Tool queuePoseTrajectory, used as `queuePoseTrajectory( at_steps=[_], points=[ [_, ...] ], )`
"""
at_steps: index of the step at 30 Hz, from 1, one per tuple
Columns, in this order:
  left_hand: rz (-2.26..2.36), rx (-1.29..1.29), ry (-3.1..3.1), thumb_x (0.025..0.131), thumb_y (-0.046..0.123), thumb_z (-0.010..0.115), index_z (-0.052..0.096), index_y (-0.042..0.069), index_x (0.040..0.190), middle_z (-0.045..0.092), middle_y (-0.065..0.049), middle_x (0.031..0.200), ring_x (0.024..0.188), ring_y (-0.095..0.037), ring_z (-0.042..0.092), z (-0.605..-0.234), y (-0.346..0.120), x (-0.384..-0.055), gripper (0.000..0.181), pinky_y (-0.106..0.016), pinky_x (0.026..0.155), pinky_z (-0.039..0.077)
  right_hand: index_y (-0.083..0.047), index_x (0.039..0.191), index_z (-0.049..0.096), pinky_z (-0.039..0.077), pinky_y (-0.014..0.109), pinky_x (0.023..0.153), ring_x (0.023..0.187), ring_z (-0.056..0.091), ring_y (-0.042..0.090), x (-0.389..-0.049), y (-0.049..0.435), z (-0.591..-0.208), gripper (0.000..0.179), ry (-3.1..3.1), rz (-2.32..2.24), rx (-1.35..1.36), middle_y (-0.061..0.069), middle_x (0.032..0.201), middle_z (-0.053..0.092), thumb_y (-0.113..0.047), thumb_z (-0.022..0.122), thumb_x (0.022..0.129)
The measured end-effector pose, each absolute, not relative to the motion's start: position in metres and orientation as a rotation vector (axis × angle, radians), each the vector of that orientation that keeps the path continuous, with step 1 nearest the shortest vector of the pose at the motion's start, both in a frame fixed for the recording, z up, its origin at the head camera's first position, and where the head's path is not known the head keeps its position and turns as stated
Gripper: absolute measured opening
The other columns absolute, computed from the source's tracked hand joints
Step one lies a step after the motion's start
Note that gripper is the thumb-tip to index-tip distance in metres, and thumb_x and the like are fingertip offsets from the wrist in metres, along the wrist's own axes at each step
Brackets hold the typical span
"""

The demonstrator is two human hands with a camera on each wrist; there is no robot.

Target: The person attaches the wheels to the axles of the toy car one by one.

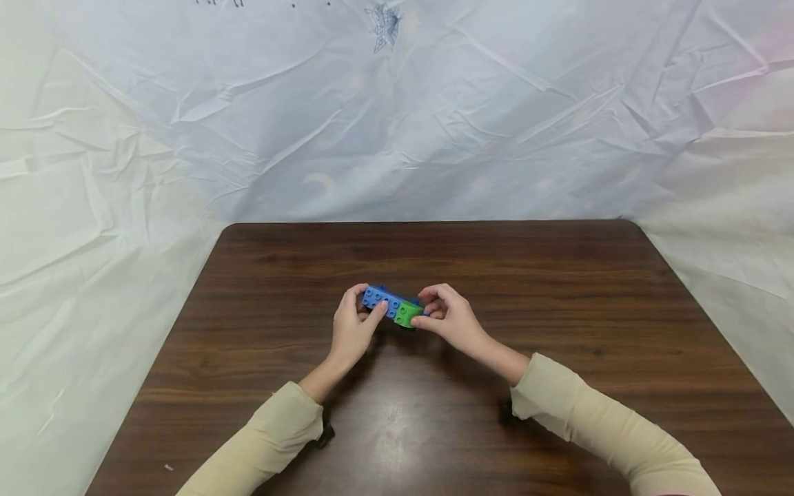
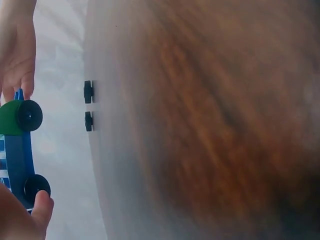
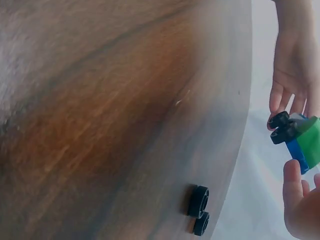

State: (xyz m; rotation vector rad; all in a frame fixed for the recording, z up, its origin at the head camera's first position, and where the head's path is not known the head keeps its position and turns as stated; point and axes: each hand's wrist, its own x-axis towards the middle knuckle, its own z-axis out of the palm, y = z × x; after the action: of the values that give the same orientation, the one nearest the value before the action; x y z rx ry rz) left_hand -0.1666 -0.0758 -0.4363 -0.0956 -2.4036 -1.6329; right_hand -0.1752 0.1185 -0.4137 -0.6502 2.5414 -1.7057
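Creased, pale cloth [image 1: 434,158] hangs beyond the toy car [image 1: 380,297] and along either side of it. Beneath the car spreads a dark brown, wood-grained desk [image 1: 558,275]. Two cream sleeves [image 1: 614,420] reach towards the car from the person's side, one on its left and one on its right. At the car's blue end, the left hand [image 1: 356,327] has a firm hold, thumb laid over the studded top and fingers round the far edge. At the green end, the right hand [image 1: 455,320] pinches the car between thumb and fingers. The car itself is held above the desk, between both hands, running at a slant with its studs facing up. Under its body sit black mounted wheels [image 2: 30,115], two of them visible in the left wrist view. Two loose wheels [image 2: 88,92], also black, stand on edge next to each other on the desk, lower than the car and apart from it. Blue pegs [image 1: 382,286] poke out from the car's far side. A tiny white scrap [image 1: 168,468] lies well to the left of the car, nearer the person.
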Motion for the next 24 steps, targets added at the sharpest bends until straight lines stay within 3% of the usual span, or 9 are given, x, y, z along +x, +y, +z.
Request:
queuePoseTrajectory(
  at_steps=[11, 18, 24],
  points=[
    [-1.715, -0.180, -2.247, 0.079, 0.021, 0.065, 0.045, 0.002, 0.119, 0.049, -0.011, 0.115, 0.088, -0.018, 0.054, -0.435, -0.075, -0.167, 0.049, -0.019, 0.068, 0.049, 0.007, 0.107, 0.055, 0.050, 0.020, 0.066, 0.079, 0.060, 0.019, -0.180, 0.120, -0.410, 0.038, 2.449, -1.701, -0.498, 0.020, 0.096, 0.060, -0.008, 0.069, 0.075],
    [-1.736, -0.218, -2.201, 0.078, 0.007, 0.065, 0.044, -0.007, 0.118, 0.045, -0.019, 0.122, 0.098, -0.025, 0.054, -0.411, -0.070, -0.154, 0.046, -0.033, 0.074, 0.050, 0.009, 0.107, 0.057, 0.050, 0.019, 0.064, 0.077, 0.061, 0.016, -0.180, 0.120, -0.408, 0.037, 2.369, -1.672, -0.437, 0.022, 0.094, 0.063, -0.009, 0.067, 0.076],
    [-1.775, -0.233, -2.219, 0.080, 0.008, 0.063, 0.042, -0.008, 0.119, 0.043, -0.018, 0.127, 0.102, -0.026, 0.052, -0.409, -0.070, -0.152, 0.047, -0.040, 0.079, 0.048, 0.008, 0.104, 0.057, 0.049, 0.019, 0.064, 0.074, 0.057, 0.012, -0.180, 0.121, -0.408, 0.035, 2.323, -1.703, -0.413, 0.020, 0.091, 0.061, -0.007, 0.068, 0.075]
  ],
)
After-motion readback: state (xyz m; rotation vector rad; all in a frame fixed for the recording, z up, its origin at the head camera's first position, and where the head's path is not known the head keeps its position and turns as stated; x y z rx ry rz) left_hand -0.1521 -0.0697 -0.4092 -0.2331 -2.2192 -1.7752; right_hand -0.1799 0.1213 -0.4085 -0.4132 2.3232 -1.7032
